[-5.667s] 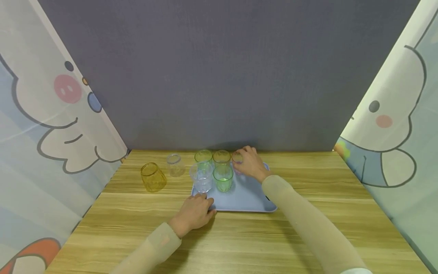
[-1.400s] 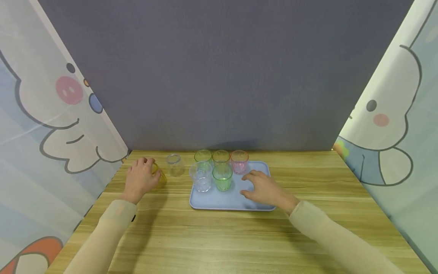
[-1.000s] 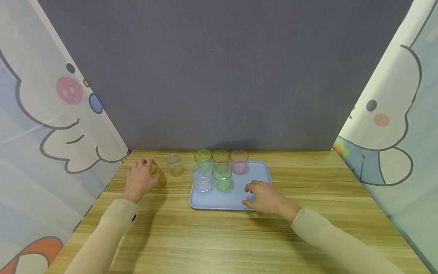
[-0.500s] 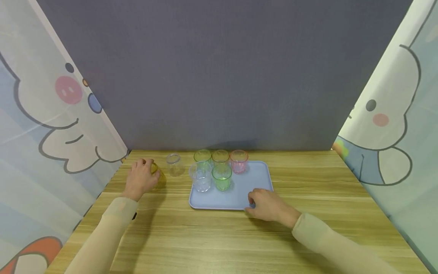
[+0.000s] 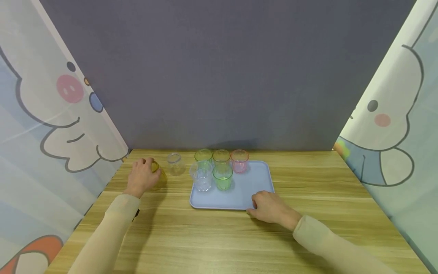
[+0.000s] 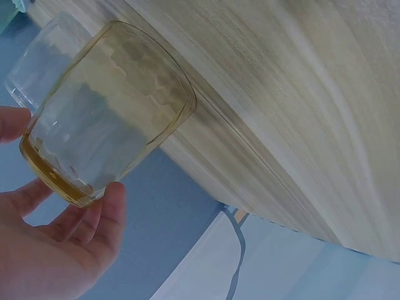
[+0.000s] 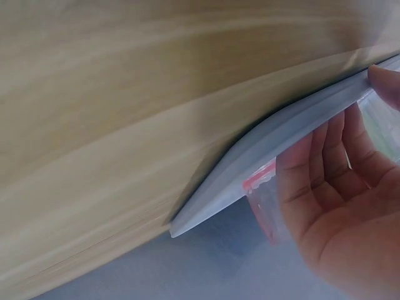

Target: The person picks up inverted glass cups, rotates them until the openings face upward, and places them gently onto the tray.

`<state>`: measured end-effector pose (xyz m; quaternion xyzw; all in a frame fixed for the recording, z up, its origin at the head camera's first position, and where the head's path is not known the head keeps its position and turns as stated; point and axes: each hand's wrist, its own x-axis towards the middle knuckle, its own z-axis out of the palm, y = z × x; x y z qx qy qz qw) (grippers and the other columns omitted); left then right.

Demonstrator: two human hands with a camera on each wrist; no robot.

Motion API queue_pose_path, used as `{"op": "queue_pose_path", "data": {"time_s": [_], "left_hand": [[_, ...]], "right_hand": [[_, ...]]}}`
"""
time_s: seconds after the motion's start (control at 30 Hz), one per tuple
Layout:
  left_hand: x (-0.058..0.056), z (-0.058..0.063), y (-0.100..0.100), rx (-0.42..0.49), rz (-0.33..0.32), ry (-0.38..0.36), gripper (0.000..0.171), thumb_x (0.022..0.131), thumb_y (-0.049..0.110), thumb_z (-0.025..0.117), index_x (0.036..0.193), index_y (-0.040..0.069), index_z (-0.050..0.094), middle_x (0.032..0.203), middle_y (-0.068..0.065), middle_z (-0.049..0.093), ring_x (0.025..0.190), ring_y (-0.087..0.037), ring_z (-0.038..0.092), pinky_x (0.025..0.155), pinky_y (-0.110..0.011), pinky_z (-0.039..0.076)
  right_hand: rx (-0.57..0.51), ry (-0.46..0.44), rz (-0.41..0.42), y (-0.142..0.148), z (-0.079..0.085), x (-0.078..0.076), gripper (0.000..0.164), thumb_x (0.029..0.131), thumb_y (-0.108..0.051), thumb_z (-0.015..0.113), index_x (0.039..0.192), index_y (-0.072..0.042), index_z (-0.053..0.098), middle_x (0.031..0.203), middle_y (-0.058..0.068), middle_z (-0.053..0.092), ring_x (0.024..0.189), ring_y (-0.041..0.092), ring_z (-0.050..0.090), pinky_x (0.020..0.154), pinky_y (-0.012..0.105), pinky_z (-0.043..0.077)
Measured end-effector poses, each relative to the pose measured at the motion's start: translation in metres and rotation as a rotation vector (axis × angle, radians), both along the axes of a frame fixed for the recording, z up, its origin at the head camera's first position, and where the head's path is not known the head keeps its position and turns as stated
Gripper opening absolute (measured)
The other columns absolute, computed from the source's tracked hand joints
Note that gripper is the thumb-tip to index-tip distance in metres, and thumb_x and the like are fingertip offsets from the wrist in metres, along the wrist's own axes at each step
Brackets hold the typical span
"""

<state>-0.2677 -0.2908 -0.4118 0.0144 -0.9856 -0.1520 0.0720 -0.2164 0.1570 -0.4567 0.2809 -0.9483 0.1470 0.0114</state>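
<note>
At the left of the table my left hand [image 5: 142, 178] holds an amber drinking glass [image 5: 161, 182] by its end. The left wrist view shows the glass [image 6: 119, 100] upside down, thumb and fingertips around its thick base, rim toward the wooden surface. My right hand [image 5: 271, 207] is at the near right corner of a pale blue tray [image 5: 236, 198]. In the right wrist view its thumb is at the outer edge of the tray [image 7: 275, 131] and its fingers curl over the inner side, pinching the rim.
On the tray stand a clear glass [image 5: 202, 182], a green glass [image 5: 223, 182], a pink glass [image 5: 240, 164] and two more behind. Another clear glass [image 5: 176, 166] stands upside down between amber glass and tray. A dark panel [image 5: 219, 95] rises behind the table.
Earlier, my right hand was on the pink glass and my left at the tray's near left corner. My left hand moved to the amber glass; my right drew back and closed on the tray's rim.
</note>
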Motion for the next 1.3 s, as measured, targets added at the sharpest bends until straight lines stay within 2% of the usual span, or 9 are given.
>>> {"op": "queue_pose_path", "data": {"time_s": [0.33, 0.6, 0.87, 1.3], "left_hand": [[-0.0026, 0.0001, -0.0008, 0.015, 0.01, -0.021, 0.063, 0.101, 0.035, 0.052, 0.147, -0.006, 0.04, 0.14, -0.042, 0.035, 0.124, -0.057, 0.035, 0.089, -0.07, 0.042], [0.0001, 0.002, 0.0005, 0.038, 0.004, -0.007, 0.063, 0.1, 0.036, 0.052, 0.145, -0.008, 0.042, 0.137, -0.042, 0.038, 0.122, -0.058, 0.036, 0.091, -0.069, 0.041], [0.0033, -0.0011, -0.002, 0.049, -0.006, 0.022, 0.062, 0.1, 0.036, 0.054, 0.141, -0.009, 0.045, 0.134, -0.044, 0.039, 0.12, -0.059, 0.036, 0.095, -0.068, 0.038], [0.0073, -0.0009, -0.0052, 0.121, 0.011, 0.055, 0.059, 0.099, 0.037, 0.056, 0.138, -0.007, 0.048, 0.133, -0.041, 0.042, 0.119, -0.057, 0.038, 0.089, -0.067, 0.042]], "right_hand": [[0.028, 0.039, -0.066, -0.004, -0.0001, 0.0047, 0.042, 0.083, -0.037, 0.08, 0.06, -0.019, 0.05, 0.059, -0.009, 0.045, 0.056, 0.009, 0.044, 0.05, 0.03, 0.04], [0.043, 0.083, -0.053, -0.0047, 0.0011, 0.0066, 0.043, 0.084, -0.033, 0.08, 0.06, -0.018, 0.048, 0.059, -0.008, 0.043, 0.056, 0.01, 0.044, 0.049, 0.032, 0.041], [0.053, 0.07, -0.066, -0.0064, 0.0021, 0.0075, 0.041, 0.084, -0.034, 0.079, 0.061, -0.017, 0.05, 0.06, -0.007, 0.045, 0.056, 0.011, 0.045, 0.05, 0.033, 0.042], [0.04, 0.054, -0.074, -0.0065, 0.0027, 0.0086, 0.042, 0.084, -0.034, 0.08, 0.061, -0.017, 0.05, 0.059, -0.006, 0.044, 0.056, 0.011, 0.044, 0.05, 0.033, 0.041]]}}
